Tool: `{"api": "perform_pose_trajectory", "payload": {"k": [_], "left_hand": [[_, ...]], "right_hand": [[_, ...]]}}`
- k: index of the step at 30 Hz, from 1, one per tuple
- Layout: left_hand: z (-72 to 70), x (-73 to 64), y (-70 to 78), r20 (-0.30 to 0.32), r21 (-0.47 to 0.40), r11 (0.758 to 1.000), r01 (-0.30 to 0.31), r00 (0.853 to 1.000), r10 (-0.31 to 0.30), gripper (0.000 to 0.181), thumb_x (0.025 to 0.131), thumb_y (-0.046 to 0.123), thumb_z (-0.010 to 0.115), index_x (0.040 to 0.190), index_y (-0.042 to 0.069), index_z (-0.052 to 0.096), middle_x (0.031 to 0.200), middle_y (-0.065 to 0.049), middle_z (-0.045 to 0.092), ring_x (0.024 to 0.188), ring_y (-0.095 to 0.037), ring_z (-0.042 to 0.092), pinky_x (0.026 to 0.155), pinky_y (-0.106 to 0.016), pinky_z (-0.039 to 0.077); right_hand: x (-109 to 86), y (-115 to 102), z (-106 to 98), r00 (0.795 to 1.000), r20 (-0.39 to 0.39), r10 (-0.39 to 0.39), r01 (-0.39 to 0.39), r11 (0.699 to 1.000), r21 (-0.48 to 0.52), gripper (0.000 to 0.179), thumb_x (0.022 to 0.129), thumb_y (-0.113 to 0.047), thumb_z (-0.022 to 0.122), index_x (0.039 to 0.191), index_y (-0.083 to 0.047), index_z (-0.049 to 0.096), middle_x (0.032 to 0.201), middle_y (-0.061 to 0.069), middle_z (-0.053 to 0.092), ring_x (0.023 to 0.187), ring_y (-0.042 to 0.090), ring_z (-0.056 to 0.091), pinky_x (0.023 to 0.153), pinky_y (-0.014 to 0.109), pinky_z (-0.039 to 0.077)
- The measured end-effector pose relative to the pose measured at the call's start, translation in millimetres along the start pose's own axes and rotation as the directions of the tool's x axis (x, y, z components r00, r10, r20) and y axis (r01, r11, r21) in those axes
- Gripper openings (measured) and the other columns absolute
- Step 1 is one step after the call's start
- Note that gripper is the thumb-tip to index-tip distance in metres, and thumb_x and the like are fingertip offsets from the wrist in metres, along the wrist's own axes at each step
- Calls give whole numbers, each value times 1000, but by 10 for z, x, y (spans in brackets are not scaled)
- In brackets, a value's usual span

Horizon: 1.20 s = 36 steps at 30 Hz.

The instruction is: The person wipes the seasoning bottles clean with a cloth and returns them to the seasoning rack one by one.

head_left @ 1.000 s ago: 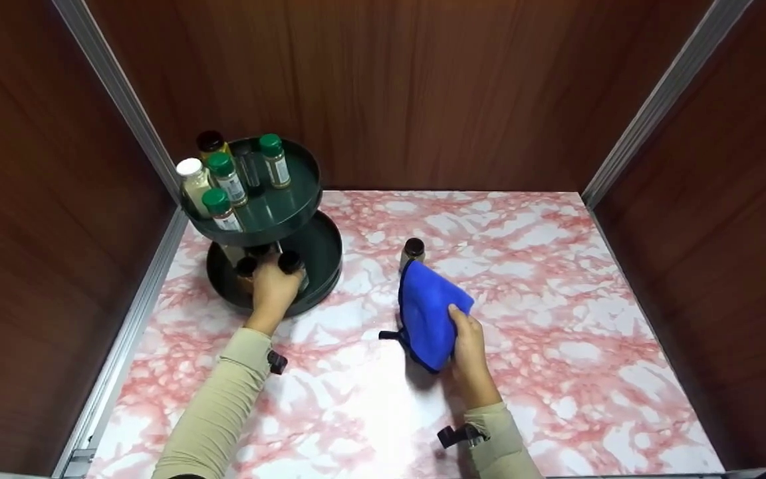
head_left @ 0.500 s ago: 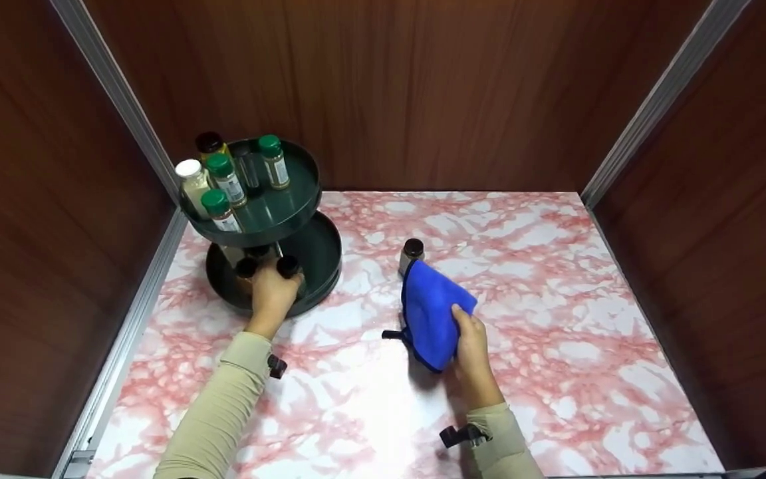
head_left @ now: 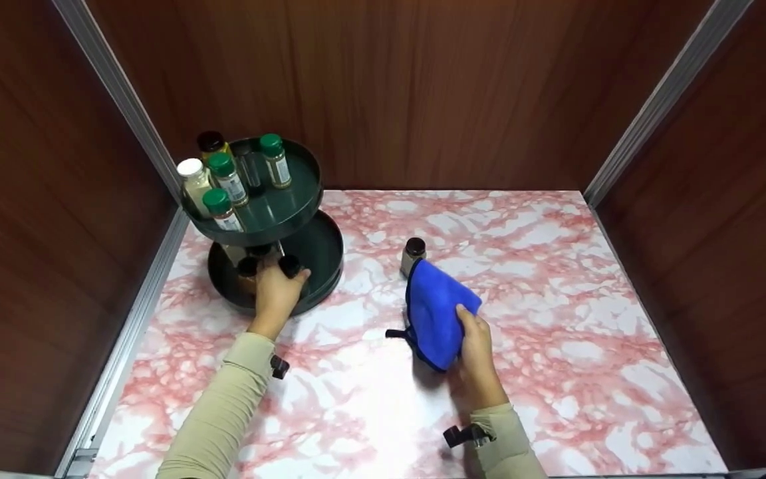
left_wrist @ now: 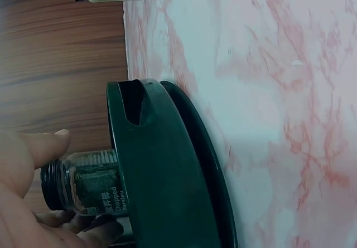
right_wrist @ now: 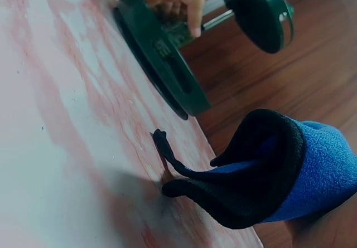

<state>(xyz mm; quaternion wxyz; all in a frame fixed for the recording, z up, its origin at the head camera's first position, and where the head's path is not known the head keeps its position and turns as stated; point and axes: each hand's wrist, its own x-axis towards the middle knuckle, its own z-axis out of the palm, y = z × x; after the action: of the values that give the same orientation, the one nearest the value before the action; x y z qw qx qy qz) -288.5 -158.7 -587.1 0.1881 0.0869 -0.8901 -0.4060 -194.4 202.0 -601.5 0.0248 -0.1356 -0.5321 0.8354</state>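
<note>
Straddling the parsley jar (left_wrist: 95, 184) in the lower tier (head_left: 324, 249) of the green rack (head_left: 276, 209), our left hand (head_left: 277, 294) spreads loosely, perhaps because the jar stands by itself; right of the rack, our right hand (head_left: 477, 342) pinches the blue cloth (head_left: 436, 313), likely to keep it folded.

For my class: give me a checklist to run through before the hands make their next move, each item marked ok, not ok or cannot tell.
1. Chopped parsley jar inside the lower tray: ok; its base is hidden.
2. Left hand clear of that jar: not ok; it is right at the jar, though the thumb stands apart.
3. Blue cloth held: ok; the right hand grips it.
4. Cloth clear of the table jar: cannot tell; they overlap in the head view.
5. Green-capped jars upright in the upper tray: ok; all three stand.
</note>
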Motion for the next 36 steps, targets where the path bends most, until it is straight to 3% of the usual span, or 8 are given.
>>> {"api": "perform_pose_trajectory", "payload": {"k": [9,14,18,24,28,32,36], "left_hand": [[103,37,229,-6,73,997,5,1000,-5,74,88,34,81,145,1,48,145,-25,47,138,-40,43,114,-50,39],[198,58,393,-65,136,987,-82,994,92,69,89,34,80,143,4,50,141,-24,51,136,-41,44,116,-53,34],[296,53,537,-90,143,972,-189,975,203,66,87,33,81,141,5,54,139,-21,55,134,-39,48,115,-52,36],[529,19,710,-116,3,931,-366,924,364,62,86,27,83,136,2,58,139,-19,56,133,-34,50,115,-42,38],[752,-14,780,-113,-59,902,-427,901,419,60,84,27,84,132,1,59,135,-19,57,130,-33,51,115,-41,38],[968,-57,846,-65,-122,901,-416,909,411,61,83,27,85,132,1,59,132,-19,59,129,-33,52,114,-41,39],[1148,-94,887,6,-179,919,-350,934,357,64,83,25,85,135,2,57,136,-18,58,132,-33,51,115,-42,38]], "right_hand": [[-20,-14,-74,998,-11,59,-58,992,115,47,99,-37,64,126,1,59,106,21,74,96,37,74,87,52,59],[-16,-25,-131,999,-38,38,-35,995,92,42,101,-34,61,123,1,61,102,18,75,92,35,74,84,50,60],[-15,-32,-176,999,-50,14,-10,996,83,37,103,-31,59,119,2,62,96,17,76,88,33,75,81,49,61],[-3,-53,-233,998,-64,-26,29,999,39,36,104,-29,57,118,4,62,94,13,77,85,29,75,79,44,62],[4,-60,-262,997,-68,-31,30,999,-13,40,104,-31,58,120,5,62,95,13,77,86,29,75,79,44,61],[12,-64,-276,996,-85,-29,25,999,-47,43,103,-32,58,121,6,62,95,12,76,85,28,75,79,44,61],[11,-79,-267,996,-82,-28,25,999,-37,43,104,-32,57,123,6,62,96,12,76,87,28,74,80,43,61]]}}
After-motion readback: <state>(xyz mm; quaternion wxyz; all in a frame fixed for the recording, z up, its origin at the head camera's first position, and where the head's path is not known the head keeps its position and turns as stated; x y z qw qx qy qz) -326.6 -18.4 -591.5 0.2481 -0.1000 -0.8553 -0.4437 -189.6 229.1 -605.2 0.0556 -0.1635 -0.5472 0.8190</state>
